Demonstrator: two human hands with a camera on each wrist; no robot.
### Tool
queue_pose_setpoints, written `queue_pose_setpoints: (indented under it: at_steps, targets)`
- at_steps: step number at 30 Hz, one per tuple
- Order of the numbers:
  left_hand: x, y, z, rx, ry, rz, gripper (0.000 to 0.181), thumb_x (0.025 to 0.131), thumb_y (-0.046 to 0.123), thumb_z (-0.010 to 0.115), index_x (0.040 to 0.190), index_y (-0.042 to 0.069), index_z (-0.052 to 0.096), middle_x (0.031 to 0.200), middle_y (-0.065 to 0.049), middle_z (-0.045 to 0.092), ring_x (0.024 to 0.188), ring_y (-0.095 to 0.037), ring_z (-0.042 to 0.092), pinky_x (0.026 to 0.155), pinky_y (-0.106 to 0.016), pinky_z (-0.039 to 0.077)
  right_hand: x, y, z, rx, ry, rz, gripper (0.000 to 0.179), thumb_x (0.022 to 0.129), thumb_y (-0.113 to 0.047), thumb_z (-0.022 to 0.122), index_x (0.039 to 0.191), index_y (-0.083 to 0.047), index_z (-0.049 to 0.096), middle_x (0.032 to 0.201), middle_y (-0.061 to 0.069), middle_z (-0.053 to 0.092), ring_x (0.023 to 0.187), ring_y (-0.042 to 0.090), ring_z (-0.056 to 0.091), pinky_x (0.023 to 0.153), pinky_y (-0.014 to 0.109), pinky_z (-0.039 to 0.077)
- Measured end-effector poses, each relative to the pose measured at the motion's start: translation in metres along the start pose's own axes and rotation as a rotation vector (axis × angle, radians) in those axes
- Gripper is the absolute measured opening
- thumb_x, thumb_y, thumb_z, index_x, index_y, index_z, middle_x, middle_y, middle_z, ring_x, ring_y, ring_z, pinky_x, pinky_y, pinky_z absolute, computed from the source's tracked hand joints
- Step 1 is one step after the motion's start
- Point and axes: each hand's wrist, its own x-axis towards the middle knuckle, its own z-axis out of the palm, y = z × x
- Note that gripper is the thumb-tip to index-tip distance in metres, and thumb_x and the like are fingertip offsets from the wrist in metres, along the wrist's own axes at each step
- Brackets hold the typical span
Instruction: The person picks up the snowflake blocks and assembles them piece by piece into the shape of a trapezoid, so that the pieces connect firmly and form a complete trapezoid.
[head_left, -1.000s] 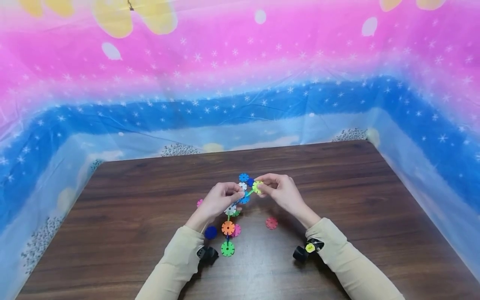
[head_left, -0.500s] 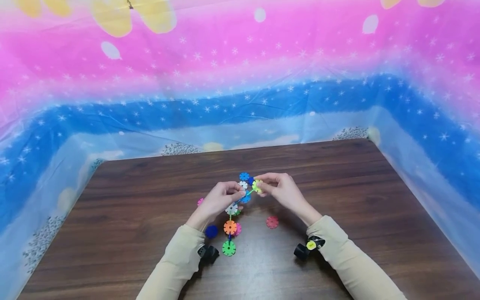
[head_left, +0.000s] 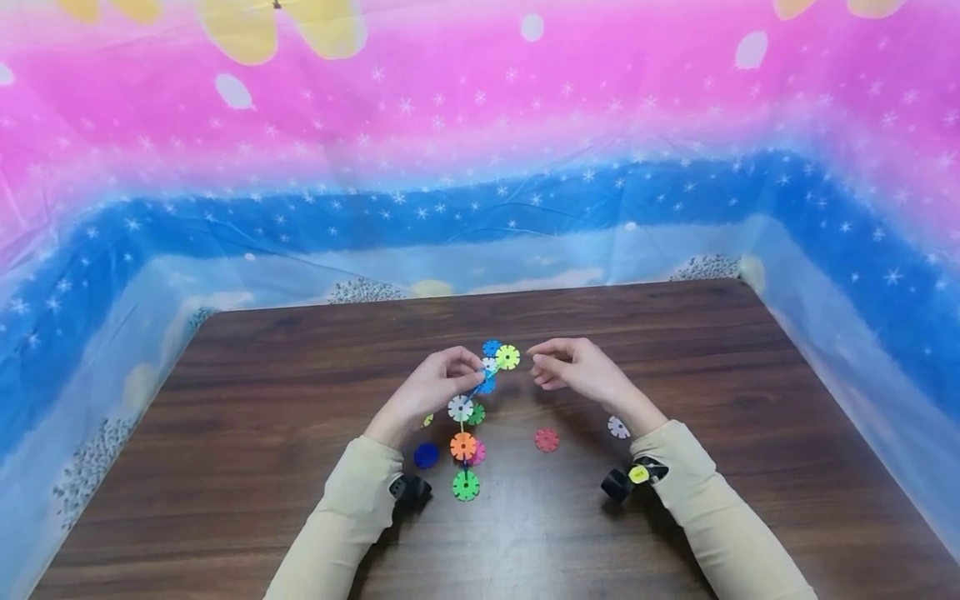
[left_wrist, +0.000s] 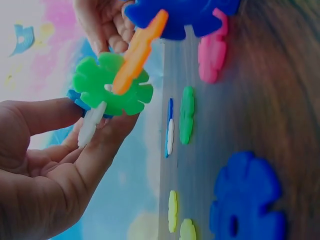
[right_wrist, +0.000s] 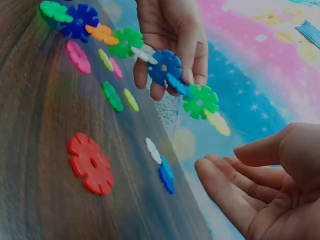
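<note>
My left hand pinches a chain of interlocking plastic snowflake discs by a blue disc between thumb and fingers. The chain slants above the table. A yellow disc forms its far end, joined to a green disc. Toward me run white and orange discs, with a bright green disc at the near end. My right hand is just right of the yellow disc, apart from it, with fingers loosely bent and nothing between them.
Loose discs lie on the brown table: a red one, a dark blue one, a pink one, a green one and several others. A pale disc lies beside my right wrist. Patterned cloth hangs behind the table.
My right hand has let go of the yellow disc and drawn off to the right. The left hand still holds the chain and has moved slightly away from me.
</note>
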Motion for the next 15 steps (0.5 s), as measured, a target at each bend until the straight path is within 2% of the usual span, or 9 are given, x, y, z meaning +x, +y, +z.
queue_pose_setpoints:
  at_steps: [5, 8, 11, 15]
  targets:
    - [0.0, 0.0, -0.001, -0.009, 0.018, -0.028, 0.025, 0.102, 0.011, 0.059, 0.127, 0.005, 0.059, 0.116, -0.014, 0.064, 0.105, -0.026, 0.061, 0.085, -0.041, 0.049, -0.002, -0.001, -0.009, -0.164, -0.047, 0.021, 0.031, 0.102, -0.016, 0.061, 0.127, 0.002, 0.065, 0.104, 0.018, 0.071, 0.09, 0.03, 0.07, 0.08, 0.038, 0.058]
    - [-0.001, 0.0, -0.002, -0.006, 0.025, -0.055, 0.03, 0.103, 0.01, 0.056, 0.133, 0.005, 0.057, 0.12, -0.015, 0.061, 0.1, -0.027, 0.06, 0.076, -0.037, 0.048, -0.004, -0.001, -0.014, -0.297, -0.124, 0.036, 0.028, 0.1, -0.017, 0.065, 0.122, -0.001, 0.069, 0.096, 0.011, 0.072, 0.08, 0.023, 0.068, 0.072, 0.036, 0.057]
    - [0.0, -0.001, -0.002, -0.049, 0.021, -0.093, 0.035, 0.104, 0.009, 0.052, 0.138, 0.002, 0.052, 0.123, -0.017, 0.058, 0.098, -0.028, 0.063, 0.067, -0.032, 0.046, -0.007, -0.001, -0.016, -0.423, -0.222, 0.032, 0.027, 0.094, -0.021, 0.071, 0.116, -0.005, 0.071, 0.085, 0.005, 0.069, 0.071, 0.019, 0.062, 0.065, 0.034, 0.051]
    - [0.003, -0.003, -0.005, -0.141, -0.002, -0.125, 0.044, 0.102, 0.006, 0.049, 0.146, 0.0, 0.042, 0.118, -0.019, 0.057, 0.104, -0.035, 0.066, 0.064, -0.031, 0.045, -0.011, -0.003, -0.011, -0.567, -0.336, -0.008, 0.027, 0.086, -0.027, 0.08, 0.108, -0.014, 0.072, 0.085, -0.001, 0.063, 0.073, 0.015, 0.055, 0.066, 0.032, 0.045]
